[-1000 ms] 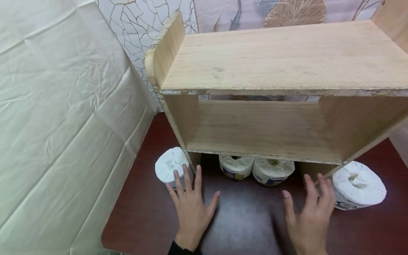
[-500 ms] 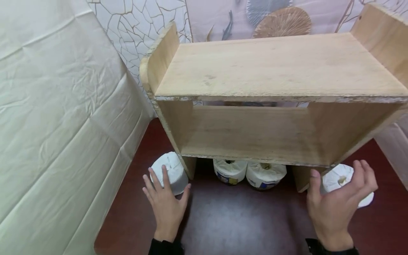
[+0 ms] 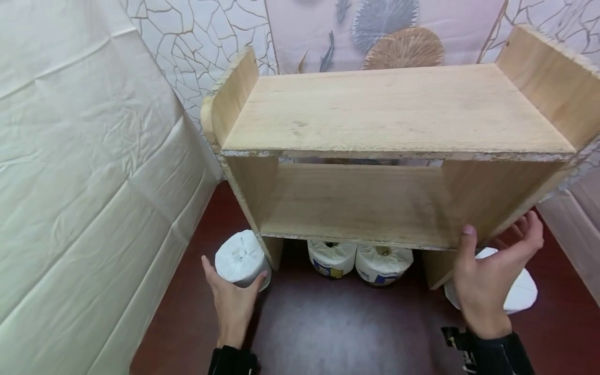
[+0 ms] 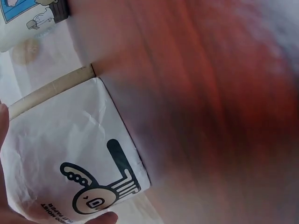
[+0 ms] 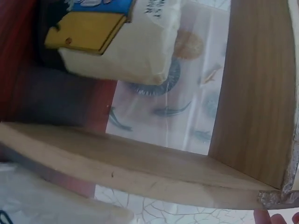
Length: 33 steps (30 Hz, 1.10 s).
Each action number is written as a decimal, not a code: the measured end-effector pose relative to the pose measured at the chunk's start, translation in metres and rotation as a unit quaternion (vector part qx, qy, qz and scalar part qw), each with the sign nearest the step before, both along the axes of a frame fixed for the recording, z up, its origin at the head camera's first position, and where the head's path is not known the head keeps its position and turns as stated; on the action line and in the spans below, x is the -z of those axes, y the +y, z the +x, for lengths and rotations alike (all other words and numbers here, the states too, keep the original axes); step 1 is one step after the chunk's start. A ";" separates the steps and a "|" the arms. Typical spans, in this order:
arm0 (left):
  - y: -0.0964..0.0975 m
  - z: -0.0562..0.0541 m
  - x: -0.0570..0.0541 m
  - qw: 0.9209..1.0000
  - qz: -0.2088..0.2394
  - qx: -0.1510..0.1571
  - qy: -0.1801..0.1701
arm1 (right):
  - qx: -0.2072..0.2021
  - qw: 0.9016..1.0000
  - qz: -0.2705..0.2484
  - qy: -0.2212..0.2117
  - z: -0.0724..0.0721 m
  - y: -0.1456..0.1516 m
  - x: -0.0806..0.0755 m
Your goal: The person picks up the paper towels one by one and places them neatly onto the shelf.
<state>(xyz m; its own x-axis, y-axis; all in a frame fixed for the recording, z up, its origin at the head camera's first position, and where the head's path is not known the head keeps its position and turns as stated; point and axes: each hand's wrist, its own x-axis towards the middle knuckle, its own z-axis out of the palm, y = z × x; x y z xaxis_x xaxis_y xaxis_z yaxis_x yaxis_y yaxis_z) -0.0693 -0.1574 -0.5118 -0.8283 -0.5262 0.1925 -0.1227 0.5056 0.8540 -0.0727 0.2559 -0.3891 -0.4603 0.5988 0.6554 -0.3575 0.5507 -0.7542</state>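
Paper roll (image 3: 239,258) beside the left foot (image 3: 272,252) of the wooden shelf (image 3: 394,112) sits within the wide-spread left hand (image 3: 232,304) — grasping seems the step in hand, the next move likely calling for an even squeeze — while the wide right hand (image 3: 491,281) lies at the right panel (image 3: 511,190), its hold unclear.

The left hand (image 3: 234,304) and the right hand (image 3: 489,284) are both bare. The left sleeve (image 3: 228,362) is black and goes round the wrist. A small dark bump (image 3: 253,360) sticks out on its thumb side. The right sleeve (image 3: 503,357) is black too, with a thin grey line along it. On its thumb side a black flap (image 3: 450,334) pokes out, with a tiny yellowish spot. Little pale marks sit just below the flap, too small to read. The right thumb (image 3: 467,239) has a round nail.
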 end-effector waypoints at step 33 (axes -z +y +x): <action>-0.001 -0.008 0.006 0.998 0.054 -0.018 0.030 | -0.036 0.994 -0.100 0.019 -0.032 0.006 0.013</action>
<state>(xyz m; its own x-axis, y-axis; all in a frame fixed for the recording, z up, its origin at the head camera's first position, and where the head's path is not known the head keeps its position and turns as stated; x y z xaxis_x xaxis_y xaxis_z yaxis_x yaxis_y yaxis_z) -0.0774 -0.1579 -0.5174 -0.7969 -0.5761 0.1817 -0.0862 0.4061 0.9097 -0.1045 0.2624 -0.4023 -0.4843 0.6854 0.5437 -0.4212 0.3620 -0.8316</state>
